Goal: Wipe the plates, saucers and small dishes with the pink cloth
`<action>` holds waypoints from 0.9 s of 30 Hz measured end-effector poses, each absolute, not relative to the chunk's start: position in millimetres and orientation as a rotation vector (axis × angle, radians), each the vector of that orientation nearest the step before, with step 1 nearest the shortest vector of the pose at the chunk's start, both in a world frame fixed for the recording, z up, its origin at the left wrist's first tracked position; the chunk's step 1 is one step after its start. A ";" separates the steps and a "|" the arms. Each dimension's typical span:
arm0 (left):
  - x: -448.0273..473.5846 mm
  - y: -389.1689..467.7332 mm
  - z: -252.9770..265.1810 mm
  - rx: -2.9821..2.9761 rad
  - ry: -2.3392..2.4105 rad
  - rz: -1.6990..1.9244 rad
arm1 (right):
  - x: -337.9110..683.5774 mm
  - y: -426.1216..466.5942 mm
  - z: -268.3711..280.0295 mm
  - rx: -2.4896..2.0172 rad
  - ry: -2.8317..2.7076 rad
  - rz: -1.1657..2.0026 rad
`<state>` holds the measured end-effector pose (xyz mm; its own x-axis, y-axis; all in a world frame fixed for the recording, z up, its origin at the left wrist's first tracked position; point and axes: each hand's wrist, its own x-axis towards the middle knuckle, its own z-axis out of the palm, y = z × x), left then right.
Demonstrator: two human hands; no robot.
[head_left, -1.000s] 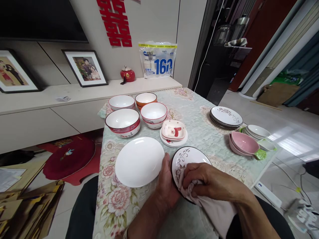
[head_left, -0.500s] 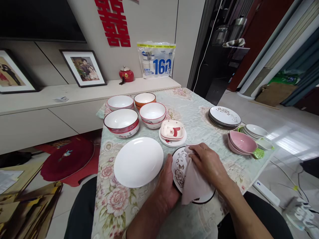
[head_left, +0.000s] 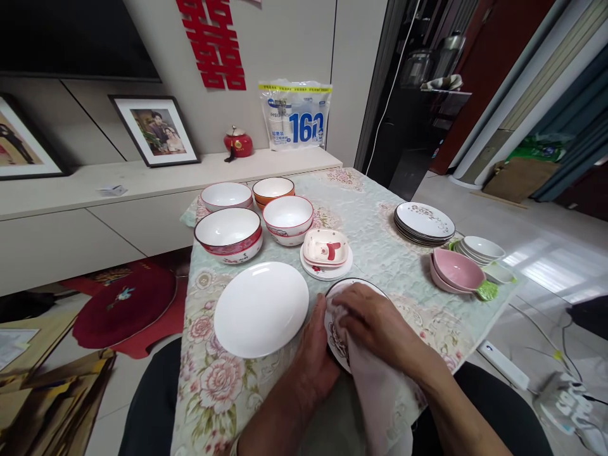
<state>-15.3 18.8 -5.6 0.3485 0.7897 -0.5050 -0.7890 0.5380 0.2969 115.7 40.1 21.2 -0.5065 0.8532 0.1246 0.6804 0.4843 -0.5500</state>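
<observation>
Over the flowered table [head_left: 361, 206], right of a white plate [head_left: 261, 310], a dark-rimmed plate [head_left: 335, 337] is gripped at its edge by the left hand [head_left: 317, 356], and a pale cloth [head_left: 375, 386] is clutched against it by the right hand [head_left: 376, 318].

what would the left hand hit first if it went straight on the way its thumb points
Probably the small white saucers stacked under the rectangular red-printed dish; the left hand's height above the tablecloth is hard to judge.
</observation>
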 end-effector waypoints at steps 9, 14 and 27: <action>-15.3 18.4 -8.3 0.052 0.620 0.955 | 144.3 26.8 42.1 -1.014 -2.467 1.329; -13.4 18.7 -11.5 0.030 0.661 0.940 | 180.1 33.3 32.6 -1.337 -2.441 1.186; -12.9 16.3 -7.7 0.052 0.695 1.010 | 149.0 60.5 3.2 -1.653 -2.160 0.226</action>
